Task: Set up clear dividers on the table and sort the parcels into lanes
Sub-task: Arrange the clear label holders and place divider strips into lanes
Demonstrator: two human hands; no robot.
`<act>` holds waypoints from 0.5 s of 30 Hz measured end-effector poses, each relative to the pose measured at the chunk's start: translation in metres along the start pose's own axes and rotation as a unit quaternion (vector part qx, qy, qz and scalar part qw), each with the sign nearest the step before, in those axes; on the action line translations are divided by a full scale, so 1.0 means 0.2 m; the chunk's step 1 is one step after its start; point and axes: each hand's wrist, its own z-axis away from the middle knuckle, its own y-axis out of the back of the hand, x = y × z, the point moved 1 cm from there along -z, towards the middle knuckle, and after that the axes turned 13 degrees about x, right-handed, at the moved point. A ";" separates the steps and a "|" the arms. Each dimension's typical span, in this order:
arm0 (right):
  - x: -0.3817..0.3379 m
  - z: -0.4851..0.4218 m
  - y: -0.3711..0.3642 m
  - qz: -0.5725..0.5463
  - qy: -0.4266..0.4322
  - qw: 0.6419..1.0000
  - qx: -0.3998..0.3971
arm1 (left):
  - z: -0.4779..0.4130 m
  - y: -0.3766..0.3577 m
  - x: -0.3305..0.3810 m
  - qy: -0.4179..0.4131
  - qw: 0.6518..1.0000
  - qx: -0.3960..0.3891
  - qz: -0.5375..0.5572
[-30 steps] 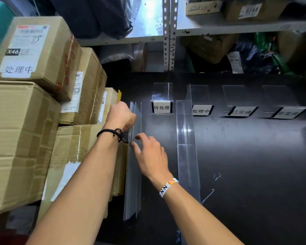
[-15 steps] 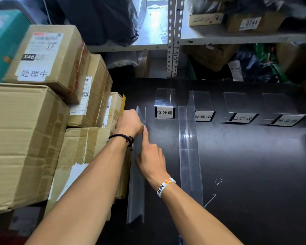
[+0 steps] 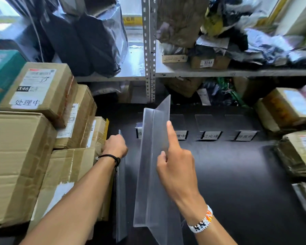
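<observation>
- The right hand (image 3: pixel 177 167) pinched the upright fin of the second divider (image 3: pixel 151 174) between thumb and curled fingers, with the forefinger stretched straight along the plastic. The piece was tilted, its far end raised in front of the label stands (image 3: pixel 211 136) at the back of the table (image 3: pixel 237 200).
- That hold was on one thin, slick panel. I judged the long piece could swing or slip and clip the nearest label stand on the way down.
- The left hand (image 3: pixel 116 145) gripped the top edge of the left divider (image 3: pixel 121 191), which stood close beside the stacked cardboard boxes (image 3: pixel 19 156). Whether its foot sat flat I could not tell. Let go too soon, it might topple, or a leaning box could shove it.
- Clear plastic on a black top is hard to read, so the lanes might end up skewed or uneven against the labels.
- Parcels (image 3: pixel 298 156) sat at the right edge, none yet in a lane, and they could crowd the last lane.
</observation>
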 end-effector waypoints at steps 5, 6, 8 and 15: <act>0.18 -0.21 0.42 -0.054 -0.049 0.994 0.082 | 0.03 0.05 0.06 0.017 1.000 0.016 0.015; 0.23 -0.27 0.49 -0.047 -0.055 0.993 0.096 | 0.04 0.05 0.07 0.024 0.999 0.021 0.016; 0.34 -0.38 0.60 -0.022 -0.052 0.992 0.116 | 0.06 0.07 0.11 0.015 0.999 0.049 0.008; 0.65 -0.65 0.70 0.033 -0.025 0.998 0.050 | 0.27 0.18 0.63 -0.152 0.942 0.205 0.216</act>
